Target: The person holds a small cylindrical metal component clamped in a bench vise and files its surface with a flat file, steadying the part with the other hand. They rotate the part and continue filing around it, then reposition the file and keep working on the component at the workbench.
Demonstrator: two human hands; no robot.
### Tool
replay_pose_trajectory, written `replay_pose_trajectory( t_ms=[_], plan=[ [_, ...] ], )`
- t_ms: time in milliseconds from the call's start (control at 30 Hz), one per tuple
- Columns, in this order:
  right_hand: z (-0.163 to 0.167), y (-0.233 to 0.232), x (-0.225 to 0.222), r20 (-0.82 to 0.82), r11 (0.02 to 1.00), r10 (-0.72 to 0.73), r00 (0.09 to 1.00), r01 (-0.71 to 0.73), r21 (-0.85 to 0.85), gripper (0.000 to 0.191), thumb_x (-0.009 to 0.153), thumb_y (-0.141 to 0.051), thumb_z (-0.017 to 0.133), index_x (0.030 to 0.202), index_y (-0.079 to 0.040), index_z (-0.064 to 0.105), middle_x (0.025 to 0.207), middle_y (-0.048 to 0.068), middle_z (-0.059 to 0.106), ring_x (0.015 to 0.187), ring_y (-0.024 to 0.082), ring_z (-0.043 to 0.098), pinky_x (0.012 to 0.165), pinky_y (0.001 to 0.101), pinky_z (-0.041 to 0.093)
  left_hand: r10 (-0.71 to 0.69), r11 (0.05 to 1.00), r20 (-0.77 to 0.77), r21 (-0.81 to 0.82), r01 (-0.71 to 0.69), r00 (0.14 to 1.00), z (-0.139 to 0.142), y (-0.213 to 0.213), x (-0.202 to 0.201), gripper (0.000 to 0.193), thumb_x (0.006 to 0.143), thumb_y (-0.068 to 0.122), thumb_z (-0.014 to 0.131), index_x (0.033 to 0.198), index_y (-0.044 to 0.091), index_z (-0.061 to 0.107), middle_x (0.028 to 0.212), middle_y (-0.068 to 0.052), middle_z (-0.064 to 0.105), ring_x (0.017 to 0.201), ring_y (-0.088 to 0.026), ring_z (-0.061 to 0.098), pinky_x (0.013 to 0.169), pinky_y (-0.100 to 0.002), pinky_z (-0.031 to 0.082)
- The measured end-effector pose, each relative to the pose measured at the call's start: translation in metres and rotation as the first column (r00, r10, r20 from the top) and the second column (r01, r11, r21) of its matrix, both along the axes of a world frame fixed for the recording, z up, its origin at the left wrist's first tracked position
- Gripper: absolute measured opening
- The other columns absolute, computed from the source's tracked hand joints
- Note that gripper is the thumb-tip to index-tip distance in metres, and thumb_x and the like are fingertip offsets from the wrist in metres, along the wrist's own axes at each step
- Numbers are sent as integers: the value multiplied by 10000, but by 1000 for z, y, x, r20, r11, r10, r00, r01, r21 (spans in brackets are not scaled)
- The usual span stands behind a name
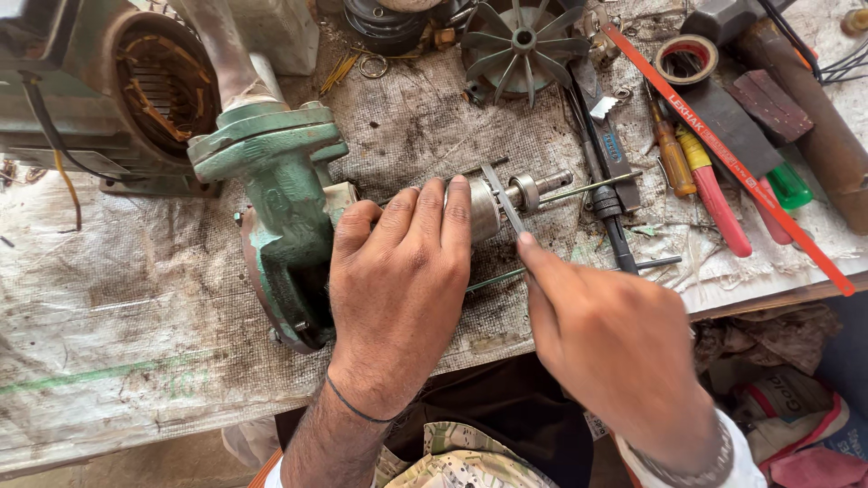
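My left hand (pixel 398 289) lies over a grey metal rotor (pixel 485 210) that sticks out of a green cast pump housing (pixel 285 194), its fingers wrapped over the rotor body. The rotor's shaft (pixel 542 186) with a bearing points right. My right hand (pixel 606 339) pinches a thin flat metal blade (pixel 503 199), which rests across the rotor near the bearing. Most of the rotor is hidden under my left hand.
A green motor stator (pixel 117 90) stands at the back left. A grey fan impeller (pixel 520 41), a tape roll (pixel 685 59), screwdrivers (pixel 714 194), a red hacksaw blade (pixel 723 154) and pliers lie to the right. The bench edge (pixel 778 298) runs at the right front.
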State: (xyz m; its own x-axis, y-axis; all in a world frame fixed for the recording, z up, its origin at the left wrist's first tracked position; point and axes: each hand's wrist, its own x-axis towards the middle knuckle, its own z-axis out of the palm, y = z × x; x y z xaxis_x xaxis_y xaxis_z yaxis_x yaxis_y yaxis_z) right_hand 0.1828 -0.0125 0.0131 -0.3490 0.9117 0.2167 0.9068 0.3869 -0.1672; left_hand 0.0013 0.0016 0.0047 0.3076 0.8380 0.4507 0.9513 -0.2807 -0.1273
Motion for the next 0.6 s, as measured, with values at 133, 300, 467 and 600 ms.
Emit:
replay_pose_trajectory(
  t_ms=[133,300,467,600],
  plan=[
    [-9,0,5,-38,997,61,997,-59,56,289,884,-138,710,1159,-61,760,658,95,692,537,267,663,484,397,487,-5,1000,10,-6,5,1000,-1,-1,0,417,917,187,627,1313,74,696,1264,-41,716,1161,-155,650,1033,-380,405],
    [-1,4,1,46,1000,3,999,-2,-31,322,964,-205,719,1269,-112,762,640,71,683,518,232,651,497,380,482,-4,1000,31,-22,5,1000,0,-1,0,428,910,191,620,1312,66,696,1241,-46,722,1144,-157,656,1015,-386,406],
    [6,5,5,-41,995,96,995,-95,36,321,866,-144,709,1176,-71,750,685,92,704,533,261,662,485,394,488,-2,1000,15,-13,3,1000,0,-1,0,402,931,187,624,1311,77,699,1230,-34,725,1149,-153,656,1025,-383,406],
    [1,0,11,-25,999,18,1000,-19,-32,294,867,-160,721,1153,-108,771,599,96,674,496,273,648,472,415,484,1,1000,21,-11,-1,1000,-1,0,0,409,923,190,627,1310,76,698,1232,-35,725,1143,-151,656,1022,-383,406]
  ],
)
